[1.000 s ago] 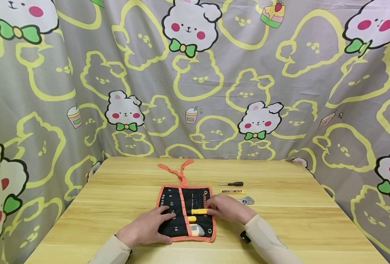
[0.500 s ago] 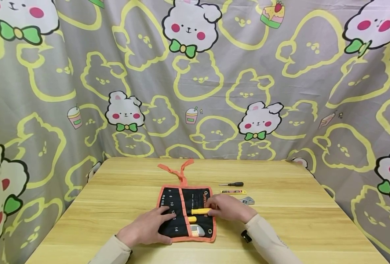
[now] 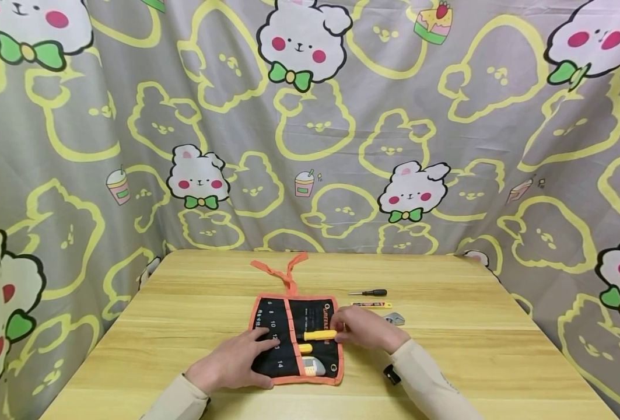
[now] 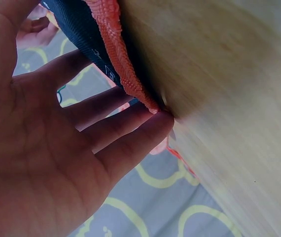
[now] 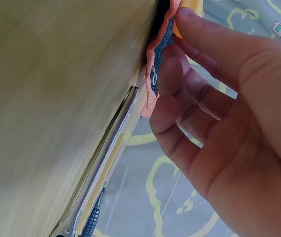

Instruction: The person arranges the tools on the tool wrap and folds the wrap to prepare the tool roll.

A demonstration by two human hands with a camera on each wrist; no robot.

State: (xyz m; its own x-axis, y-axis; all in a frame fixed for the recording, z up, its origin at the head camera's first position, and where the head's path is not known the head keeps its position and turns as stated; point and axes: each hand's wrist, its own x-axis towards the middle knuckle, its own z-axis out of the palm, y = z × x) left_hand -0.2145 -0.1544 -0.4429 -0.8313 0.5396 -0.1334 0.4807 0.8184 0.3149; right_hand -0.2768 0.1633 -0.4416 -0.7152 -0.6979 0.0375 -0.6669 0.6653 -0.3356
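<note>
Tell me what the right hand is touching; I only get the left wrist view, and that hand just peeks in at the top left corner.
Observer: The right hand pinches the outer end of a yellow handle lying across the black tool roll.
Operator: Anything else sticking out of its pockets?
Observer: Yes, just below that one in the head view, a second yellow handle and a grey and yellow tool.
Operator: And what lies beyond the right hand?
Observer: A black-handled screwdriver lies flat on the table, tip pointing left.
</note>
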